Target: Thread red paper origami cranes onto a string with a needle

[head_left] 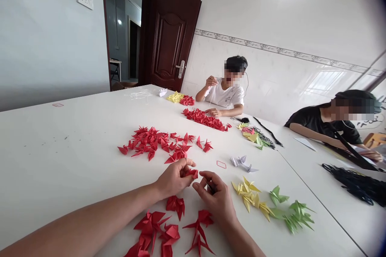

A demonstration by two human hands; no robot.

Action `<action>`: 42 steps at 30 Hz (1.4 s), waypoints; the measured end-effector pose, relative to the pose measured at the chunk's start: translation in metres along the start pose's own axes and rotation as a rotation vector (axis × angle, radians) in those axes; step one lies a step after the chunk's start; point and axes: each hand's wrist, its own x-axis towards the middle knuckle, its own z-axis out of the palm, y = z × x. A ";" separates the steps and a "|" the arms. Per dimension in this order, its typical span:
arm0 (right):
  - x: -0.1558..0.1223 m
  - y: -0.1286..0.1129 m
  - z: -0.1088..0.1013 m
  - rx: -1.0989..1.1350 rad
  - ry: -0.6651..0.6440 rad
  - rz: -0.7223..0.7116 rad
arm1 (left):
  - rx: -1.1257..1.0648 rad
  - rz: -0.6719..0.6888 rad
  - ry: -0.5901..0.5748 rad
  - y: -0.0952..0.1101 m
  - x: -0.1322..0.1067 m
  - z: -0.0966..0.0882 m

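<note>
Left of the red paper bird (pixel 193 174) we have a wide stretch of tabletop (pixel 75 180); to its right, past yellow birds (pixel 249 197) and green birds (pixel 298 211), runs a seam (pixel 301 178). Farther red birds (pixel 147 140) lie beyond it, nearer red birds (pixel 170 233) on our side. Our left hand (pixel 173 176) has its grip pinching the bird; our right hand (pixel 219 198) is just beside it, thumb and forefinger slightly apart. We cannot tell whether that grip closes on the dark thing (pixel 211 187) among its fingers. Our fingers partly hide the bird, and some nearer ones below it are cut off.
</note>
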 end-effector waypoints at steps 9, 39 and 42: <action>0.000 0.003 -0.003 -0.022 0.053 0.052 | 0.135 0.068 -0.092 0.001 -0.004 0.004; 0.001 0.002 -0.007 -0.490 -0.084 -0.167 | 0.282 0.120 0.018 -0.006 0.003 0.001; 0.001 0.000 -0.007 -0.479 -0.083 -0.207 | 0.298 0.106 0.011 -0.006 0.003 0.001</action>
